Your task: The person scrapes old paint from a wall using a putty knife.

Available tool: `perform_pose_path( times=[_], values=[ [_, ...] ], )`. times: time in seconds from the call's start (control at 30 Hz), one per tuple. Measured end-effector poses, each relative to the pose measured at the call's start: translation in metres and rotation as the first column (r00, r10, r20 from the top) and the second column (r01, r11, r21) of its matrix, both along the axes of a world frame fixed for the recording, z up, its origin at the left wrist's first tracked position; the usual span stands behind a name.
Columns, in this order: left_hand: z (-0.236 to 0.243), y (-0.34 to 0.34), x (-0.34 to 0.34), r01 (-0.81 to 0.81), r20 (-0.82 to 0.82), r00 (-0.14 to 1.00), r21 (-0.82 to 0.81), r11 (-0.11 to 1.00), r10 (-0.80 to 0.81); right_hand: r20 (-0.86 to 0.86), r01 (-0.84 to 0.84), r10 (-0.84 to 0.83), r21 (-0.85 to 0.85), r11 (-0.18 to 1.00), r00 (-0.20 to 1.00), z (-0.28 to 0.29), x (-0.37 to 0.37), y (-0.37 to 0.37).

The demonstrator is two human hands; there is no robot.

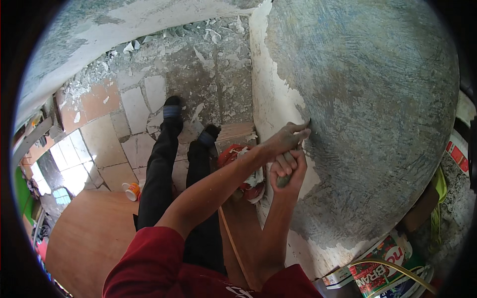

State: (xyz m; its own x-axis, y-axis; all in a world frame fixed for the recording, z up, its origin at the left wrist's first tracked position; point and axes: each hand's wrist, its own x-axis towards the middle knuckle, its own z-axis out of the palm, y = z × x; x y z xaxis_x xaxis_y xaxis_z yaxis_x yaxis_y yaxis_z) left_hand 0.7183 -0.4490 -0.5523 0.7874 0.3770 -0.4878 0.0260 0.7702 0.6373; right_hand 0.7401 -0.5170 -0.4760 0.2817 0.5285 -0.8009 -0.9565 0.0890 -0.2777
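Observation:
Both hands meet at the wall [357, 124] on my right, where white paint ends in a ragged edge against bare grey-blue plaster. My right hand [292, 168] is wrapped round the dull handle of a scraper [283, 181], whose rounded butt sticks out below the fist. Just above it, my left hand [285, 139] is closed on the front part of the tool, fingers toward the wall. A small dark tip of it touches the plaster by the paint edge; most of the blade is hidden by my fingers.
A brown wooden board [94, 233] lies at lower left, with a white-and-orange cup [131, 191] at its edge. A red bundle [231, 155] sits below my left forearm. Paint flakes litter the broken tiled floor [104, 141]. A printed bucket [385, 265] stands at lower right.

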Motion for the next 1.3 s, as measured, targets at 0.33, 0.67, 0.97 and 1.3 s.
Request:
perform_pose_path(
  times=[0.33,0.67,0.97,1.3],
  values=[
    [0.002,0.038,-0.004,0.118,-0.099,0.984,-0.249,0.961,-0.146,-0.031,0.05,-0.053,-0.088,0.995,0.998,-0.025,0.012,0.028],
    [-0.016,0.038,0.007,-0.004,-0.075,0.997,-0.136,0.991,-0.007,-0.023,-0.009,0.008,-0.046,0.999,1.0,-0.024,0.017,0.039],
    [0.011,0.03,0.004,0.072,-0.026,0.997,-0.159,0.985,-0.077,-0.005,-0.015,0.015,-0.033,0.999,1.0,0.004,0.017,0.024],
    [-0.016,0.033,0.003,-0.065,-0.028,0.998,-0.142,0.988,0.062,0.006,-0.05,0.051,-0.077,0.996,0.999,-0.008,0.006,0.041]
  ],
)
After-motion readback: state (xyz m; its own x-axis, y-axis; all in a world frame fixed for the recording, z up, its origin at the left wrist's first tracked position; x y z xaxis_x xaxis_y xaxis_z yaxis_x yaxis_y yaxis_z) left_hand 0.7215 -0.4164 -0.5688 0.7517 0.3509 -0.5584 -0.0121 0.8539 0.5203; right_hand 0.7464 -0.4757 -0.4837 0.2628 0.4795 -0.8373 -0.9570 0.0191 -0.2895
